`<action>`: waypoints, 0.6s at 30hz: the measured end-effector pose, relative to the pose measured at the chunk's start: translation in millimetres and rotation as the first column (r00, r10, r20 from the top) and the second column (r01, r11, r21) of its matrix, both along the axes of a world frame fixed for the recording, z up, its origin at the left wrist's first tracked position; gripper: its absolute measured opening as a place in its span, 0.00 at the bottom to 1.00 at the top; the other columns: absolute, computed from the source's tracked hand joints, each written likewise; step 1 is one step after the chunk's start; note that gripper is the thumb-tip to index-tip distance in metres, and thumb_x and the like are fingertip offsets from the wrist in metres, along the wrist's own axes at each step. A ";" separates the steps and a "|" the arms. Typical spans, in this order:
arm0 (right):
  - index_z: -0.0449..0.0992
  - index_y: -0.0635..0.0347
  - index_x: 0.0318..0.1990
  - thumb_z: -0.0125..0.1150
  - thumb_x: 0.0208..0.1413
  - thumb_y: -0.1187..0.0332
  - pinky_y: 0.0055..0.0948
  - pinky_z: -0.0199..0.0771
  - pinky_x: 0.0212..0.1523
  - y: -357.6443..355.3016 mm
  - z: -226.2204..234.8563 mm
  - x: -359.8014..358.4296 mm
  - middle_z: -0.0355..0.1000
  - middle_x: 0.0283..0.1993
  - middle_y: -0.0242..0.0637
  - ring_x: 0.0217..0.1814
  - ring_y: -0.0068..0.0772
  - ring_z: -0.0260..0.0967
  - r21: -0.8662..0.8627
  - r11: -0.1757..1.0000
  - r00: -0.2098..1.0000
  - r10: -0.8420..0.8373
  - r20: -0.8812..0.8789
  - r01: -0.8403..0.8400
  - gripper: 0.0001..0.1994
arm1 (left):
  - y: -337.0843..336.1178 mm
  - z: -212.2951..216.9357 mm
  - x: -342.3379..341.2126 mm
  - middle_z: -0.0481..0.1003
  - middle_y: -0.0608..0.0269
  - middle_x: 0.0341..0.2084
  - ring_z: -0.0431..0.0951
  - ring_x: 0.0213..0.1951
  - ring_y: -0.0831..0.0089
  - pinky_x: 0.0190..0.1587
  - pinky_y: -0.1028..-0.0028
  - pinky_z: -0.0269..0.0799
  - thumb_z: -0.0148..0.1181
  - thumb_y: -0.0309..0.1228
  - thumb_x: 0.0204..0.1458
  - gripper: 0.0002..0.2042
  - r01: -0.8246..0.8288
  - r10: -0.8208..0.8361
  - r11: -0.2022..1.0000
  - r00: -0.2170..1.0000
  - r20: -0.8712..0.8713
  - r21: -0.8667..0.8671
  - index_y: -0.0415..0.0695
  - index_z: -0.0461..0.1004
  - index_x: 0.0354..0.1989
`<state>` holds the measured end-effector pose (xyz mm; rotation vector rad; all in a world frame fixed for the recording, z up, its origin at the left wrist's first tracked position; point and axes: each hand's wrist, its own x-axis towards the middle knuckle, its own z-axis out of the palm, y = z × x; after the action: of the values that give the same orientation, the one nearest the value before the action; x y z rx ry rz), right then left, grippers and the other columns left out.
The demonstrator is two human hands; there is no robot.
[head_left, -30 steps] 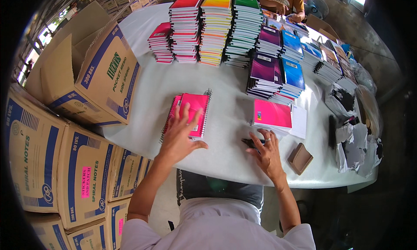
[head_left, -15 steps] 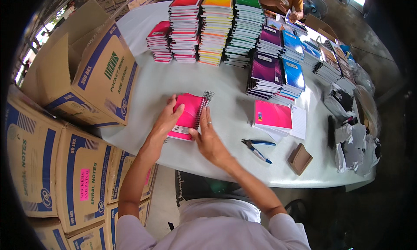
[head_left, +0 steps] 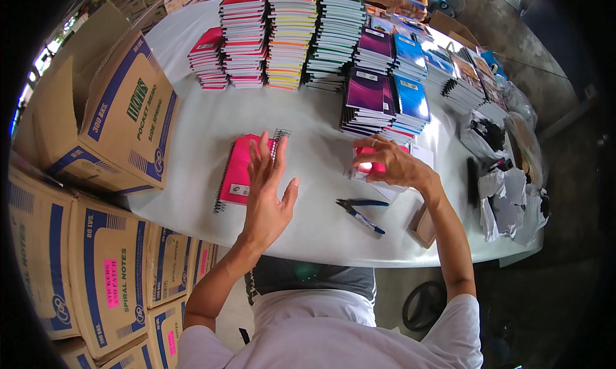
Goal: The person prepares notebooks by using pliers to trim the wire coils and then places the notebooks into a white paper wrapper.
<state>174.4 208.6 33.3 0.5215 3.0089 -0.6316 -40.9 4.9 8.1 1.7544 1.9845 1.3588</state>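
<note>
Two pink spiral notebooks or a small pile of them (head_left: 235, 167) lie left of the middle of the white table, with dark wire coils sticking out along the edges. Above their right side my left hand (head_left: 266, 205) is raised, fingers spread and holding nothing. My right hand (head_left: 401, 167) curls over another pink notebook (head_left: 398, 149), its fingers bent round the cover; the palm side is partly hidden. White loose pages (head_left: 421, 153) show behind that notebook. Blue-handled pliers (head_left: 360, 214) rest on the table below it, beside a small brown box (head_left: 423, 228).
Tall stacks of red (head_left: 244, 38), yellow (head_left: 292, 38) and green notebooks (head_left: 333, 35) stand at the back, purple (head_left: 367, 96) and blue ones (head_left: 410, 99) nearer. An open carton (head_left: 122, 119) is at left, torn wrapping (head_left: 507, 199) at right. A co-worker sits at the far side.
My right hand has left the pink notebooks in the middle and moved right onto the other pink notebook. My left hand has let go and lifted. The view has shifted to the right.
</note>
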 end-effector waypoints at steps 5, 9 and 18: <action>0.78 0.46 0.48 0.74 0.42 0.72 0.60 0.63 0.62 -0.5 -3.2 -1.9 0.62 0.65 0.34 0.69 0.44 0.56 0.050 0.998 0.999 0.025 0.023 -0.026 0.22 | -3.3 -1.2 5.7 0.41 0.46 0.73 0.37 0.73 0.39 0.69 0.44 0.40 0.54 0.21 0.57 0.34 0.054 -0.054 0.999 0.999 -0.007 0.005 0.48 0.50 0.72; 0.77 0.47 0.48 0.73 0.44 0.71 0.59 0.63 0.64 14.3 -8.1 1.3 0.62 0.65 0.34 0.70 0.45 0.55 -0.043 0.997 0.997 0.071 0.019 -0.070 0.21 | -4.6 -4.6 10.2 0.42 0.46 0.73 0.39 0.72 0.39 0.70 0.45 0.41 0.54 0.20 0.57 0.33 0.068 -0.068 0.998 0.998 -0.006 -0.003 0.48 0.51 0.72; 0.78 0.51 0.48 0.73 0.42 0.71 0.42 0.65 0.66 25.9 -1.9 4.0 0.65 0.63 0.36 0.66 0.47 0.60 -0.153 0.979 0.988 0.121 -0.094 -0.134 0.21 | -0.1 -15.8 25.1 0.51 0.48 0.71 0.46 0.73 0.54 0.70 0.61 0.47 0.55 0.17 0.54 0.32 0.205 -0.195 0.978 0.959 0.207 -0.027 0.45 0.58 0.69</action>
<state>178.4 234.4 31.4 0.2980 3.0025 -0.8956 -15.8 4.8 -7.7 1.6681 1.6700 1.3506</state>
